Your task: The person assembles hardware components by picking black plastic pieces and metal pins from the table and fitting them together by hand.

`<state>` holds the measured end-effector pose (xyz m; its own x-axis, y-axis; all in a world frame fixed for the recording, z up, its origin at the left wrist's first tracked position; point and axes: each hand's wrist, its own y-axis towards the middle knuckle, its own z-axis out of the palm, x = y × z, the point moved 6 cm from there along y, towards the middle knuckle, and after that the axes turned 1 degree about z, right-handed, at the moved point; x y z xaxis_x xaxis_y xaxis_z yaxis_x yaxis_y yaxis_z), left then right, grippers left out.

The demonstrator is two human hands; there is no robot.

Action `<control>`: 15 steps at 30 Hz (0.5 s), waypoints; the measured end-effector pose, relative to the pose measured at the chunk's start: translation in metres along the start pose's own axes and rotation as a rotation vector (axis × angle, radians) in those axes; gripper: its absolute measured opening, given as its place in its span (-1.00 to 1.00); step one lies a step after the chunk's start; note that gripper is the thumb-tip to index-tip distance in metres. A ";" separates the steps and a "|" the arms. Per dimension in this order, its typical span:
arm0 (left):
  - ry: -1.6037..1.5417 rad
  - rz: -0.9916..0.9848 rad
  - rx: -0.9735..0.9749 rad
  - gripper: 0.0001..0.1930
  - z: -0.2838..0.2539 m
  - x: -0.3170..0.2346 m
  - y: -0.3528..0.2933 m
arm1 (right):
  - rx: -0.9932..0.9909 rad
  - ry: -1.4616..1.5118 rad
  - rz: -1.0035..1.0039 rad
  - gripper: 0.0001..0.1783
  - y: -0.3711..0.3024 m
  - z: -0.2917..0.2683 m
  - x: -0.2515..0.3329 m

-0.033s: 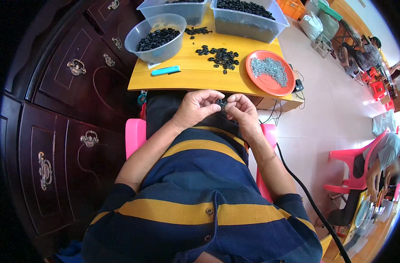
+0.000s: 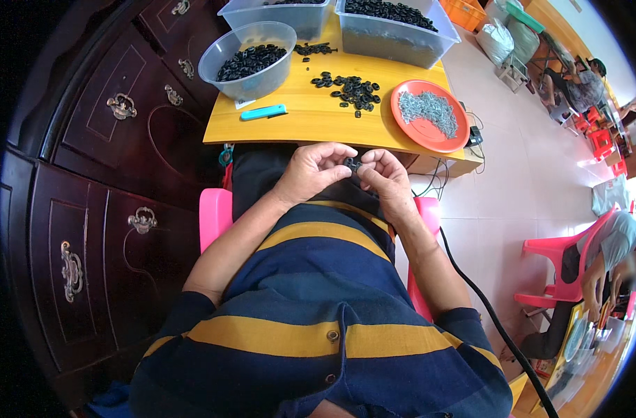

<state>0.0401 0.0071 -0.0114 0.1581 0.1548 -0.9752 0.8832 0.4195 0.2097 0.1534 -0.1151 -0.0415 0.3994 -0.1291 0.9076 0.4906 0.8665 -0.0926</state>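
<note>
Over my lap, just off the table's front edge, both hands pinch one small black plastic part (image 2: pixel 352 165) between them. My left hand (image 2: pixel 316 166) grips its left side with thumb and forefinger. From the right, the thumb and curled fingers of my right hand (image 2: pixel 385 175) close on the same part, hiding some of it. Whether a screw sits in it is too small to tell. On the table beyond lies a loose group of black plastic pieces (image 2: pixel 356 90). To their right, a round red-orange plate (image 2: pixel 429 141) carries a heap of small silvery metal pieces (image 2: pixel 429 111), apparently screws.
A round clear tub (image 2: pixel 279 76) of black pieces stands at the table's left, near a turquoise box-cutter-like tool (image 2: pixel 263 112). Two clear bins (image 2: pixel 394 49) stand behind. Dark drawers (image 2: pixel 95 202) flank my left; a black cable (image 2: pixel 481 296) runs at my right. Two people sit farther right.
</note>
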 end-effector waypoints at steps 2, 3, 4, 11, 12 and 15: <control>0.013 -0.020 0.005 -0.71 0.001 -0.001 0.000 | 0.012 -0.014 -0.007 -0.79 0.000 0.000 0.000; 0.012 -0.021 0.003 -0.71 0.001 0.000 0.000 | 0.013 -0.015 -0.005 -0.79 0.000 0.000 -0.001; 0.040 -0.015 0.001 -0.72 0.000 0.001 0.000 | 0.010 -0.018 -0.003 -0.79 0.000 0.000 -0.001; 0.115 0.009 0.008 -0.75 0.000 0.000 0.000 | 0.006 -0.069 -0.004 -0.79 -0.002 0.005 0.003; 0.115 0.010 0.006 -0.75 0.000 -0.001 0.000 | 0.007 -0.070 -0.003 -0.79 -0.002 0.005 0.002; 0.168 0.027 0.031 -0.75 -0.001 -0.002 0.000 | 0.016 -0.064 0.004 -0.79 -0.003 0.005 0.000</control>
<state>0.0398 0.0078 -0.0091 0.1084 0.3140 -0.9432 0.8933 0.3855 0.2310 0.1479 -0.1147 -0.0392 0.3506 -0.0945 0.9317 0.4760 0.8748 -0.0904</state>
